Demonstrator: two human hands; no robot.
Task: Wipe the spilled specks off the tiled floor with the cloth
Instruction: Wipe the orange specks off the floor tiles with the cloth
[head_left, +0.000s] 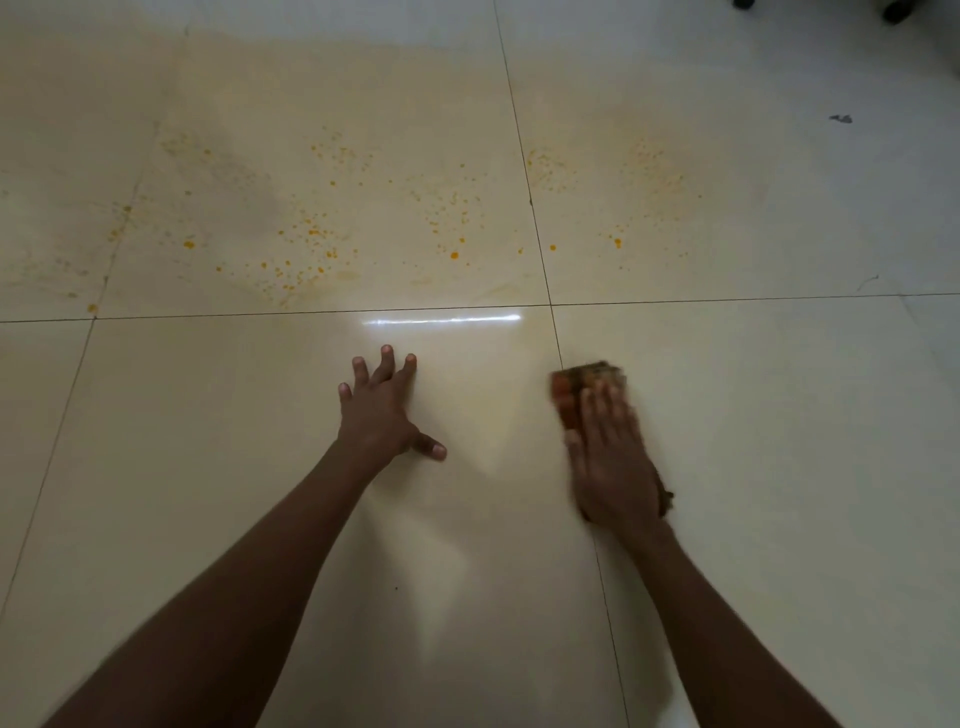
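Orange-yellow specks lie scattered over the cream tiled floor in a wide band across the far tiles, with more specks right of the grout line. My right hand lies flat on a brown-orange cloth, pressing it onto the floor near a grout line; the hand and cloth are blurred. The cloth shows past my fingertips and at the wrist side. Fingers spread, my left hand rests flat on the tile with nothing in it, left of the cloth.
A bright light reflection sits on the tile just beyond my hands. A small dark scrap lies at the far right. Dark objects show at the top right corner. Yellowish smears tint the far tiles.
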